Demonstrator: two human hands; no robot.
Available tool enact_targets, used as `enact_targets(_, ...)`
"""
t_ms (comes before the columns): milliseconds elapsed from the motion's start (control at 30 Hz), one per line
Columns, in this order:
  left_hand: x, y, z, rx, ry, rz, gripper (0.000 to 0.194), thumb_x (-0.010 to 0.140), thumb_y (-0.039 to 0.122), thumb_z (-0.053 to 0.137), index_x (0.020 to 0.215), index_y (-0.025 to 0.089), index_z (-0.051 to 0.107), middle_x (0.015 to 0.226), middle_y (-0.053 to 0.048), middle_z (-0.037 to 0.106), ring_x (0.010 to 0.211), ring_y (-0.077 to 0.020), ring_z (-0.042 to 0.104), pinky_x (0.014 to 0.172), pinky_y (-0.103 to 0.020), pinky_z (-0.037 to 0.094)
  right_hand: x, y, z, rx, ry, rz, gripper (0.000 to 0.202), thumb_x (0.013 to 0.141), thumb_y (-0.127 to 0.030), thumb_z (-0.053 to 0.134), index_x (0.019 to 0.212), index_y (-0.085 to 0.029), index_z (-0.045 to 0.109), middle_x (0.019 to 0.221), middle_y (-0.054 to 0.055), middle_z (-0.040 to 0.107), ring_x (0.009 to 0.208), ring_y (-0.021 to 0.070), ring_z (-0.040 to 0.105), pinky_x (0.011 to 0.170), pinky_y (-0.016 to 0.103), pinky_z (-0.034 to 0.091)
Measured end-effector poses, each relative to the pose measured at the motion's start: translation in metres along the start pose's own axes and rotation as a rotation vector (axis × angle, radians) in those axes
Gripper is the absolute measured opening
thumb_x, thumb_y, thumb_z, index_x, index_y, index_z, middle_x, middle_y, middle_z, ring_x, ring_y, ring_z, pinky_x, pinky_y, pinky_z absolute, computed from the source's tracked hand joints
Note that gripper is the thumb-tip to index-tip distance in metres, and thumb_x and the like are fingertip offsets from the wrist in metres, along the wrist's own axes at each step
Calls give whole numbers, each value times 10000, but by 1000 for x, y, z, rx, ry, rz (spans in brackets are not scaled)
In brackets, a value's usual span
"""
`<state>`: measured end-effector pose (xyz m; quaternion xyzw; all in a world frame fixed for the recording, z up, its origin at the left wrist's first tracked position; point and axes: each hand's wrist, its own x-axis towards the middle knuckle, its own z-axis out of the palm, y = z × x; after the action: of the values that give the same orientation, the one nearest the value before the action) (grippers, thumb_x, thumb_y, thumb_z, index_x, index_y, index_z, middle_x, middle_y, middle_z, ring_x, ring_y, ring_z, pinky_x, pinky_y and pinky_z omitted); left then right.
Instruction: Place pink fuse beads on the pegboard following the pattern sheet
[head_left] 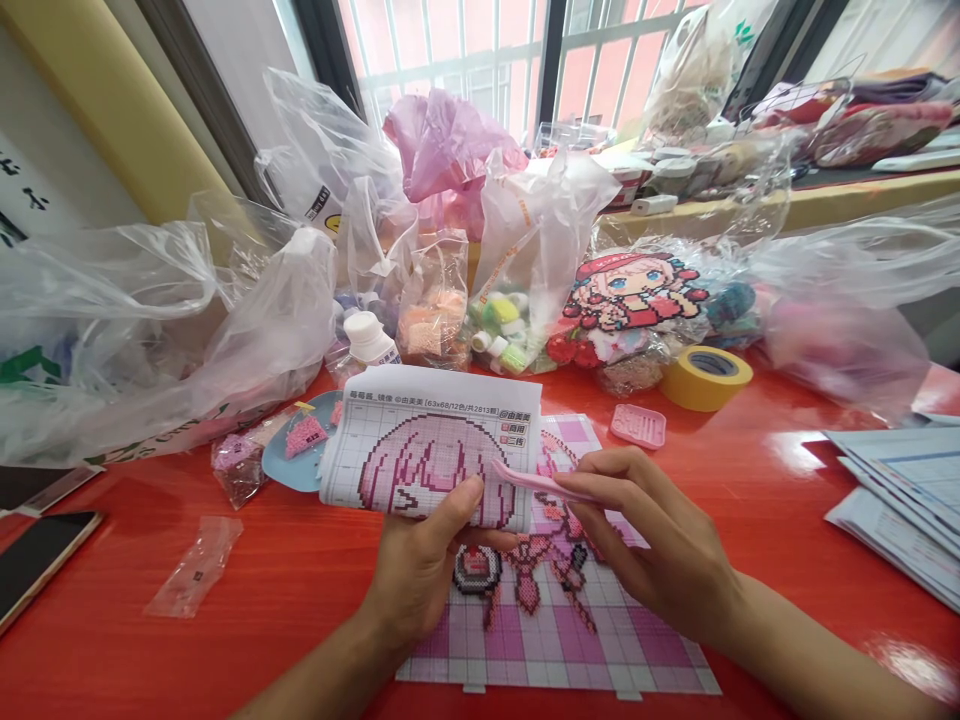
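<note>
A folded paper pattern [420, 440] with a pink-haired figure printed on it is gripped in my left hand [420, 560], thumb on its front. My right hand [652, 540] pinches pink tweezers [536, 482], whose tip lies over the right part of the printed hair. Beneath both hands is a pink and white pegboard [630, 650] bearing a partly visible bead figure [529, 580]; the paper and my right hand hide some of it. To the left of the paper, a blue dish [289, 465] holds pink beads [305, 434].
Bags of beads [431, 320], a white bottle [367, 338] and yellow tape [705, 380] line the back. A pink tray [637, 426] sits right of the pegboard. Papers [900, 500] lie far right, a phone [45, 560] far left, a small plastic bag [199, 565] near it.
</note>
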<state>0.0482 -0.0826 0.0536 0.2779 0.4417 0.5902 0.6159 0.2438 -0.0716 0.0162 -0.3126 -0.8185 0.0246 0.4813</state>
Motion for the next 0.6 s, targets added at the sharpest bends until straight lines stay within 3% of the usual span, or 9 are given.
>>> enact_targets(333, 1, -1, 1, 25, -16, -10, 595, 658, 210, 857, 1203, 209, 617, 835, 21, 729, 710, -209, 734, 512, -324, 672, 1, -1, 1, 7, -3, -11, 355, 910, -27, 498, 1230, -178, 535, 951, 60, 543, 833, 136, 576, 658, 258, 535)
enact_targets(467, 0, -2, -1, 43, -21, -8, 548, 655, 231, 858, 1161, 209, 650, 871, 4, 735, 793, -229, 736, 531, -302, 665, 0, 0, 1, 0, 0, 3, 340, 915, -44, 504, 1221, -185, 546, 949, 56, 549, 832, 135, 582, 674, 262, 540)
enact_targets(600, -1, -2, -1, 9, -9, -37, 530, 633, 217, 868, 1125, 228, 668, 832, 32, 733, 742, -179, 716, 562, -285, 660, 0, 0, 2, -3, 0, -1, 344, 910, -48, 505, 1219, -193, 552, 944, 54, 550, 820, 138, 591, 668, 259, 542)
